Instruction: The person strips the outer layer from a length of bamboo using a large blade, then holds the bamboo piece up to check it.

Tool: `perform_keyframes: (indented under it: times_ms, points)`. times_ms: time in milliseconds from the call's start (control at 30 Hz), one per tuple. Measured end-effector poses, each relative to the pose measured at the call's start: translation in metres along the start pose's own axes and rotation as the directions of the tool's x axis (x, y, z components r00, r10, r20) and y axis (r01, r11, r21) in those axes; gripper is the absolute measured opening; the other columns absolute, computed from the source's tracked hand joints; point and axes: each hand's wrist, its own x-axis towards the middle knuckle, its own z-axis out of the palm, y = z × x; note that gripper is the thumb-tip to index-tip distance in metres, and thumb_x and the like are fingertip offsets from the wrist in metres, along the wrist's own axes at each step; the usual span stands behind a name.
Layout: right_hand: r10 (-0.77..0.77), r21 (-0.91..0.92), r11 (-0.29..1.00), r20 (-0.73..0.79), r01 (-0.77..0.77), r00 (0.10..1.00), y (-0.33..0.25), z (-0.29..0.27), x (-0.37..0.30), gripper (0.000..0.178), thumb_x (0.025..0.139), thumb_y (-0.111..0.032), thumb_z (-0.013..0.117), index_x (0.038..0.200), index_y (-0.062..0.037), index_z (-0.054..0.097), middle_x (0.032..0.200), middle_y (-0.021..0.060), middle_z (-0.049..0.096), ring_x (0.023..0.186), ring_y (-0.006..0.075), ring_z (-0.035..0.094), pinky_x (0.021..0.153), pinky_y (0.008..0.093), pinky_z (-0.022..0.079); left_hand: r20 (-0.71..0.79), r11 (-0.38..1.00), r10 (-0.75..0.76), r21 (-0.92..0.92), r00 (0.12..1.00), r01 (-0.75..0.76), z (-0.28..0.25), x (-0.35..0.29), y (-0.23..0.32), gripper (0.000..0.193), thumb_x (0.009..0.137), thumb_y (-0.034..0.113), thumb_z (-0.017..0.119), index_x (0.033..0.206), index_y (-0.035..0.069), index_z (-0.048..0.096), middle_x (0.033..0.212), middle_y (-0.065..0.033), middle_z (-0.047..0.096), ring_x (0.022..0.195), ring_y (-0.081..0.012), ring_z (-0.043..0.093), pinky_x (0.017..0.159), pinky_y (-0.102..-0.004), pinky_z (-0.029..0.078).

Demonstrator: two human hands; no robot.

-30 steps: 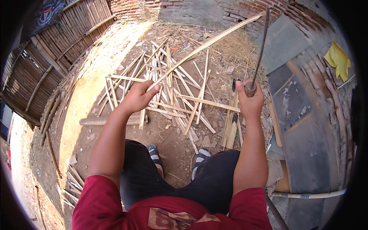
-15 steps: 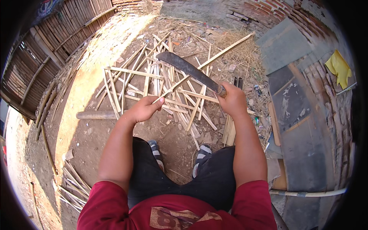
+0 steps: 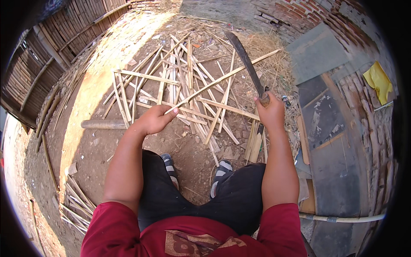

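Note:
Between the thumb and fingers of my left hand (image 3: 157,119) is the near end of a long pale bamboo strip (image 3: 222,79), which slants up and away to the right. My right hand (image 3: 271,110) is closed round the short handle of a machete (image 3: 248,62). Its dark, broad blade points up and away to the left, and crosses the strip in view; whether they touch I cannot tell. Beneath both lies a loose heap of split bamboo strips (image 3: 170,89) on the dirt ground.
A thick round pole (image 3: 104,124) lies left of the heap. More strips (image 3: 77,207) lie at the lower left. Wider slats (image 3: 254,143) rest below my right hand. Dark boards (image 3: 332,141) and a yellow cloth (image 3: 378,82) are at the right, by a brick wall. A bamboo fence (image 3: 55,47) stands left.
My right hand has moved right, and the machete has swung from lying across the strip toward the left to pointing more upright. My left hand keeps its hold on the strip.

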Motion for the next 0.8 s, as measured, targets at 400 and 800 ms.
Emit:
perform_keyframes:
  times_ms: [400,800]
  points:
    - [-0.024,-0.109,0.993,0.129,0.038,0.991,-0.03,-0.015,-0.002,0.032,0.081,-0.025,0.079,0.11,-0.0132,0.072,0.098,0.0158,0.073,0.092,0.0381,0.069,0.078,0.0475,0.054,0.19,0.997,-0.06,-0.041,0.98,0.069,0.003,0.0,0.007,0.068,0.104,0.064,0.042,0.084,0.003,0.064,0.078,-0.0063,0.065,0.077,-0.0183,0.058,0.074,-0.0358,0.049]
    - [-0.251,-0.132,0.956,0.089,0.261,0.964,-0.016,-0.014,-0.01,0.034,0.072,-0.013,0.08,0.104,-0.0122,0.07,0.09,0.0135,0.071,0.088,0.0382,0.068,0.077,0.0492,0.052,0.166,0.928,-0.126,-0.329,0.978,0.175,-0.016,-0.005,0.003,0.062,0.103,0.064,0.046,0.08,0.007,0.057,0.072,0.0002,0.053,0.064,-0.012,0.045,0.061,-0.0304,0.04]
